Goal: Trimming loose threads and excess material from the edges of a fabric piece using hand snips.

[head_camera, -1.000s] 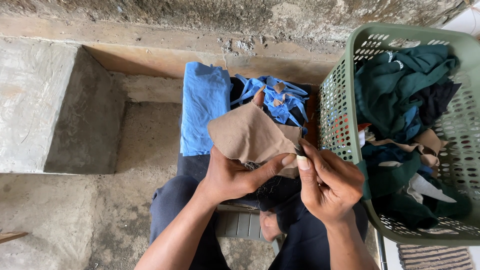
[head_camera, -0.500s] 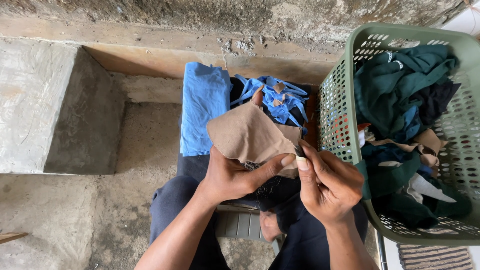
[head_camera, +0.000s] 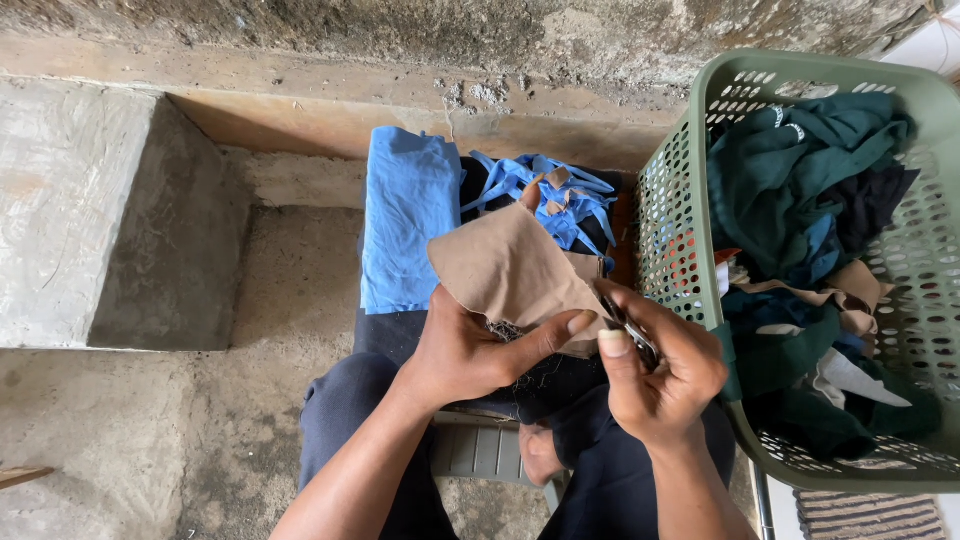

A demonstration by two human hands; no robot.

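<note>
Tan cloth (head_camera: 510,270) stands up between the two hands, pinched at its lower edge by the left hand (head_camera: 465,350) — thumb stretched across the front, fingers curled behind. Right hand (head_camera: 660,375) is closed around a small metal tool (head_camera: 625,322), its tip touching the cloth's right edge just beside the left thumb. Beyond the fingertips lie a folded blue cloth (head_camera: 410,220) and blue scraps (head_camera: 565,200). Right of the right hand stands a green basket (head_camera: 680,210) — full of dark clothes.
</note>
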